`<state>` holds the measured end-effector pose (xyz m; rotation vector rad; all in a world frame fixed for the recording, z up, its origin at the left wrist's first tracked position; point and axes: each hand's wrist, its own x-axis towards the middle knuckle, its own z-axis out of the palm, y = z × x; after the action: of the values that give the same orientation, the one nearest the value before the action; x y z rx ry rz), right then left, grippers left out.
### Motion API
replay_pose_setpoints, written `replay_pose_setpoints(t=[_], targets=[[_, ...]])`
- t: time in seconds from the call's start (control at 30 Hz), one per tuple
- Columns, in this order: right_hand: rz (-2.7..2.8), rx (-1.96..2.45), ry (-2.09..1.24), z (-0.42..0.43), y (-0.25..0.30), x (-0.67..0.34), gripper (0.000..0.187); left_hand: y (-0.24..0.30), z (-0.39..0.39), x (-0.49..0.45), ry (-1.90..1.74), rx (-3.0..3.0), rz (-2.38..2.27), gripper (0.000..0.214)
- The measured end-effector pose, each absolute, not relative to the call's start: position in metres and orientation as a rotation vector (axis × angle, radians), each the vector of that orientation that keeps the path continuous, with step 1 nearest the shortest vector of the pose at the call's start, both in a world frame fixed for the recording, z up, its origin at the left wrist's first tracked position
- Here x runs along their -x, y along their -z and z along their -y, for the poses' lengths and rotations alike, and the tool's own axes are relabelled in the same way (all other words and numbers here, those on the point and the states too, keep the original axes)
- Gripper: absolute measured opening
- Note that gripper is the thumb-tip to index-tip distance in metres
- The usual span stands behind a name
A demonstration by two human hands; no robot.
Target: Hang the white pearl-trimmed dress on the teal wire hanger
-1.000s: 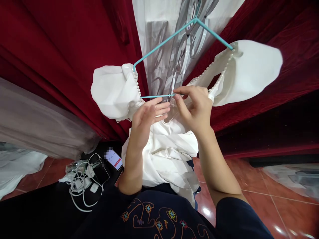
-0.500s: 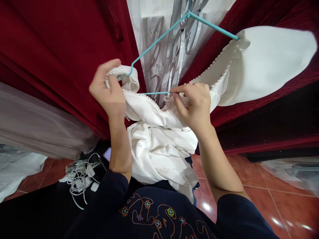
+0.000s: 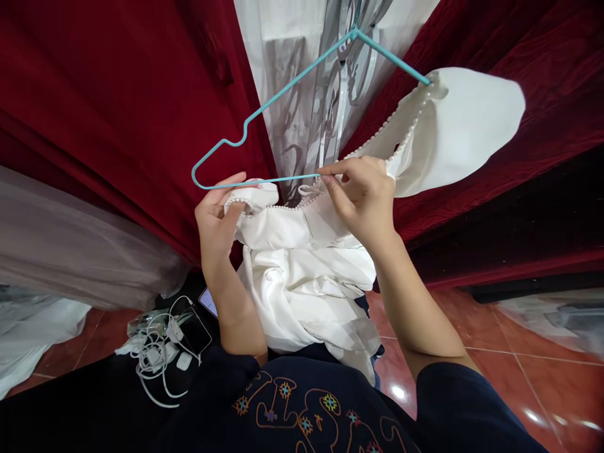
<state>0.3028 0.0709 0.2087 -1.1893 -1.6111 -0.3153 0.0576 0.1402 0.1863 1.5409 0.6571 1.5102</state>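
A light-blue hanger is tilted in front of me, its left shoulder bare. The white dress has pearl beading along its neckline and drapes down over my lap. My left hand is closed on the dress's left sleeve, just below the hanger's left corner. With thumb and index finger, my right hand pinches the hanger's bottom bar near the middle. The dress's other sleeve still hangs on the hanger's right arm.
Dark red curtains hang on both sides of a white metal scrollwork piece. To the lower left, white cables and phones lie on a black surface. Red floor tiles show at the right.
The left sleeve has come off the hanger's left end. My left hand has moved down and right with it, while my right hand stays on the bar.
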Motion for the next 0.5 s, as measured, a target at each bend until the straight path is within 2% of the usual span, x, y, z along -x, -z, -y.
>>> replay_pose_setpoints(t=[0.07, 0.23, 0.33, 0.43, 0.5], targets=[[1.606, 1.196, 0.303, -0.069, -0.21, -0.299, 0.013, -0.194, -0.13, -0.079, -1.582, -1.495, -0.54, 0.042], [1.51, 1.188, 0.27, -0.06, -0.218, -0.299, 0.014, -0.203, -0.124, -0.112, -1.819, -1.312, -0.395, 0.028], [1.264, 1.201, 0.513, -0.066, -0.222, -0.322, 0.017, -0.203, -0.122, -0.112, -1.805, -1.321, -0.391, 0.028], [1.174, 1.186, 0.754, -0.083, -0.226, -0.361, 0.034, -0.203, -0.12, -0.109, -1.805, -1.323, -0.399, 0.03], [1.167, 1.223, 0.767, -0.094, -0.231, -0.386, 0.028, -0.204, -0.12, -0.108, -1.798, -1.322, -0.407, 0.03]])
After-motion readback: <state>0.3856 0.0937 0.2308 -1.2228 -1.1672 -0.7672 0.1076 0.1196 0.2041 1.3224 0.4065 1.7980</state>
